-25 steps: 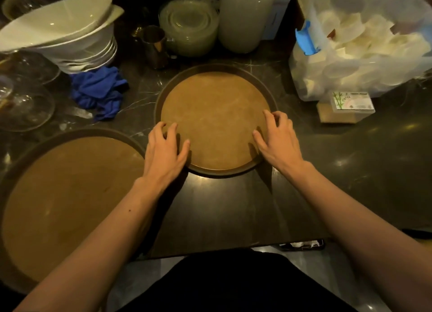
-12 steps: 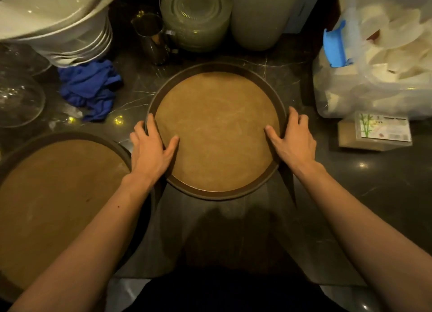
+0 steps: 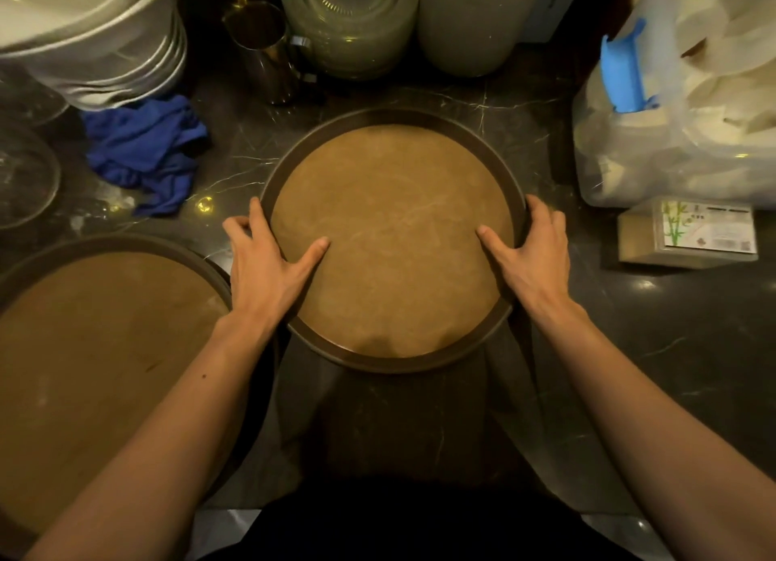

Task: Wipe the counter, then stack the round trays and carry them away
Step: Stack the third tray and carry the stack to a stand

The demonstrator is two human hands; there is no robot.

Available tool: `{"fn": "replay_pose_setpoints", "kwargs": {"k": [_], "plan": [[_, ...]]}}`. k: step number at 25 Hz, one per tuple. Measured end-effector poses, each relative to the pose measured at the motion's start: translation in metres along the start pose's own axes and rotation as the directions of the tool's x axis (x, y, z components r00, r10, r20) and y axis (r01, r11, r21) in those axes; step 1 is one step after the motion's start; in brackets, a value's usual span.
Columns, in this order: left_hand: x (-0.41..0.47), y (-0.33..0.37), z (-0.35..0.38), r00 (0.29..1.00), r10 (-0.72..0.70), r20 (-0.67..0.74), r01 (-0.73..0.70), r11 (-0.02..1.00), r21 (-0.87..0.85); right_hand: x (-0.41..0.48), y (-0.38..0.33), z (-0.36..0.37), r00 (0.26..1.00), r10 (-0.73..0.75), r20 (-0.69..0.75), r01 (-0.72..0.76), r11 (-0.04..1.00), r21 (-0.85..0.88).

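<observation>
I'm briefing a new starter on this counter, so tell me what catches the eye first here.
The round brown tray with a tan cork-like liner sits mid-counter, gripped at its rim by the left hand and right hand, thumbs lying on the liner. A second, similar round tray lies lower left, and a crumpled blue cloth sits upper left by the stacked white plates.

Left tray (image 3: 105, 350) cut off by edge
</observation>
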State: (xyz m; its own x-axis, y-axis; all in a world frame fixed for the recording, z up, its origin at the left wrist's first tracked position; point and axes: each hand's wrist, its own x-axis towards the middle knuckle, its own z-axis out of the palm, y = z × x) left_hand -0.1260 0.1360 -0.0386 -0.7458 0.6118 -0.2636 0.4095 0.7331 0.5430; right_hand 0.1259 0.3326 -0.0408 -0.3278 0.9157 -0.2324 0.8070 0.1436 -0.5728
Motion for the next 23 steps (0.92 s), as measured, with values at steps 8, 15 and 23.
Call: {"fn": "replay_pose_setpoints", "kwargs": {"k": [8,15,23], "plan": [[-0.067,-0.001,-0.013,0.996,0.013,-0.085,-0.016,0.999,-0.033,-0.059,0.012,-0.022,0.991,-0.041,-0.131,0.053,0.995,0.089],[-0.140,-0.015,-0.021,0.980,-0.074,-0.187,0.043,0.986,-0.161,-0.115,0.027,-0.027,0.985,-0.089,-0.148,0.113,0.980,0.162],[-0.210,-0.070,-0.042,0.935,-0.174,-0.310,0.091,0.960,-0.264,-0.166,0.007,0.000,0.972,-0.203,-0.115,0.222,0.958,0.183]]}}
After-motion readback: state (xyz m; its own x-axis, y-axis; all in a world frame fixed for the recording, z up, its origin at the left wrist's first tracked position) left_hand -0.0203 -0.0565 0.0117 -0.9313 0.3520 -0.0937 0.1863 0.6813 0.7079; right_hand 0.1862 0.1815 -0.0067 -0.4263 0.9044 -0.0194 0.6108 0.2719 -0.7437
